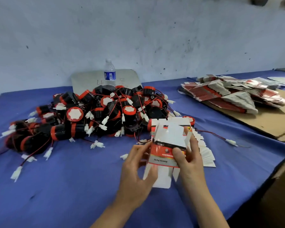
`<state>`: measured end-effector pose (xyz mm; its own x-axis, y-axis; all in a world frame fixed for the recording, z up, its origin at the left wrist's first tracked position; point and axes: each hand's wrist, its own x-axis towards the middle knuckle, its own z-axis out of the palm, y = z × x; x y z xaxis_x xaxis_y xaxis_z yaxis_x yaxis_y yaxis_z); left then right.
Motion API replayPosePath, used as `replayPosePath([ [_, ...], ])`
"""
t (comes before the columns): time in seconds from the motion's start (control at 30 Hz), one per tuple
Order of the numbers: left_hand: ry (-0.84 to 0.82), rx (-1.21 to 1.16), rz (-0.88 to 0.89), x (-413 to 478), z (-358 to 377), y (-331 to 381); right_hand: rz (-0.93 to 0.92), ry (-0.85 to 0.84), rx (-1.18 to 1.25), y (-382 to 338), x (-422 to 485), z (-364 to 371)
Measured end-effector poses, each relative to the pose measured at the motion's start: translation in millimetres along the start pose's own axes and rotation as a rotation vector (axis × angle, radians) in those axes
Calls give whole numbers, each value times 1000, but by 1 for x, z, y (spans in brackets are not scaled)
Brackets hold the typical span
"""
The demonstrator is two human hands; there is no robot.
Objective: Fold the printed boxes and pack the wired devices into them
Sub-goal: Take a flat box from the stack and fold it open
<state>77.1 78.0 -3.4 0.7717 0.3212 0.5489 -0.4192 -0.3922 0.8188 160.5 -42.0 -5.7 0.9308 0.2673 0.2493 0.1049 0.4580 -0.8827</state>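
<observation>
Printed box, half-formed, sits pinched between both hands just in front of the pile of wired devices on the blue cloth. Right hand curls its fingers round the box's right edge, thumb pressed flat on the red front panel. Left hand grips the left edge, thumb on top and fingers curled beneath near the loose bottom flaps. The top flaps stand open toward the pile, white inside showing.

Just right of the pile, under the box, lies a fanned stack of flat blanks; farther right of the pile, more flat cartons rest on brown cardboard. A water bottle stands behind the pile.

Risk, as I judge it: the thin card could crease off its score lines if squeezed unevenly, and tangled leads could drag neighbouring devices out when one is lifted.
</observation>
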Motion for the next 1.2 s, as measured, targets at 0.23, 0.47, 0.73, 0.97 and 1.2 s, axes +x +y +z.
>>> replayPosePath([
  [0.23,-299,-33,255,-10,8,18,-40,-26,-112,1,-3,9],
  [0.47,-178,-115,148,-10,10,11,12,-86,-56,-12,-9,11],
  [0.73,-120,83,198,-12,14,8,-123,-44,-156,-24,-14,14],
  [0.97,-43,191,302,-9,19,9,-237,-45,-273,-29,-23,15],
  [1.2,-149,200,377,-13,16,13,-215,-13,-155,-35,-19,9],
])
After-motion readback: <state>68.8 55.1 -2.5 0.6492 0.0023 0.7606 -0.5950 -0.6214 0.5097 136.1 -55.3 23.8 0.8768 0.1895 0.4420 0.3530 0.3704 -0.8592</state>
